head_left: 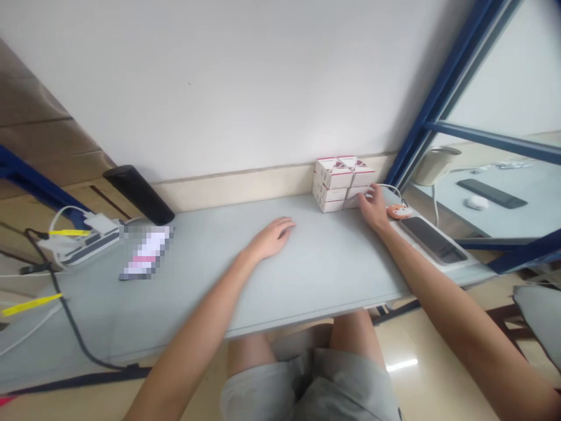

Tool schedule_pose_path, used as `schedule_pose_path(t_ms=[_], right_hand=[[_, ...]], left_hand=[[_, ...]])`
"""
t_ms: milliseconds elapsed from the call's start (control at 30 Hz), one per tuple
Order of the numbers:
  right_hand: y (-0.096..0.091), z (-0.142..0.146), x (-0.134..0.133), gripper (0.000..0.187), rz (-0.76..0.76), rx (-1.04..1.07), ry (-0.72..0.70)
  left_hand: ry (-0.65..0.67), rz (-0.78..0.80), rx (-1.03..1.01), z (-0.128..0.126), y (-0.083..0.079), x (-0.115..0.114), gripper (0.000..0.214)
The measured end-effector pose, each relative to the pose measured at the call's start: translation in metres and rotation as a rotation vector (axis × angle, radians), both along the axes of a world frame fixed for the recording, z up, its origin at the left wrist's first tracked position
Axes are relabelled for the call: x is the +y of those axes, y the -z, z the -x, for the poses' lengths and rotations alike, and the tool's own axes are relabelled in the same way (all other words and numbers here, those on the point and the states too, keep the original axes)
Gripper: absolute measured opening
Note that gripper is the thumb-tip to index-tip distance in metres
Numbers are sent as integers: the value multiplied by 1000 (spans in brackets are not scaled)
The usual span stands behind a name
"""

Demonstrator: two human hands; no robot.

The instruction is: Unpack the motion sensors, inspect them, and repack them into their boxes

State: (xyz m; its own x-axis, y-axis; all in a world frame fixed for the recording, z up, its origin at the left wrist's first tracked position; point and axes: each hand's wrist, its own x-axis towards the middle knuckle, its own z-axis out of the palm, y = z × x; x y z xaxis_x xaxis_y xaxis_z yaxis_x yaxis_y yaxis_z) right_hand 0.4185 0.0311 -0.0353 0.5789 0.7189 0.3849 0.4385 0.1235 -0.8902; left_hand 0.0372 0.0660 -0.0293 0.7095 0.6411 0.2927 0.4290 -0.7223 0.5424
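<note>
Small white boxes with red edges are piled in a block of several, forming a box stack [335, 178] against the wall. My right hand [373, 206] is at the stack's right side, its thumb against the front of a lower white box [352, 196] and its fingers curled round that box's side. Part of this box is hidden behind the hand. Resting on the grey table [307, 263], my left hand [272, 237] has loosely stretched fingers and holds nothing. It lies to the left of the stack, apart from it.
An orange-and-white object [398, 211] and a dark-screened device [433, 240] lie right of my right hand. At left are a black cylinder [139, 195], a blurred-out flat item [148, 252], a power strip [92, 242] and cables. A blue metal frame [433, 93] rises at right.
</note>
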Motion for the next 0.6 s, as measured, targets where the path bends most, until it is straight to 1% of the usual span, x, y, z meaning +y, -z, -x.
schedule_pose_path(t_ms=[333, 500, 600], right_hand=[[-2, 0, -2, 68, 16, 16, -17], [0, 1, 0, 58, 42, 60, -7], [2, 1, 0, 57, 52, 72, -3]], left_hand=[[-30, 20, -34, 0, -2, -10, 38], [-32, 0, -27, 3, -1, -9, 38], [-32, -9, -31, 4, 0, -7, 38]])
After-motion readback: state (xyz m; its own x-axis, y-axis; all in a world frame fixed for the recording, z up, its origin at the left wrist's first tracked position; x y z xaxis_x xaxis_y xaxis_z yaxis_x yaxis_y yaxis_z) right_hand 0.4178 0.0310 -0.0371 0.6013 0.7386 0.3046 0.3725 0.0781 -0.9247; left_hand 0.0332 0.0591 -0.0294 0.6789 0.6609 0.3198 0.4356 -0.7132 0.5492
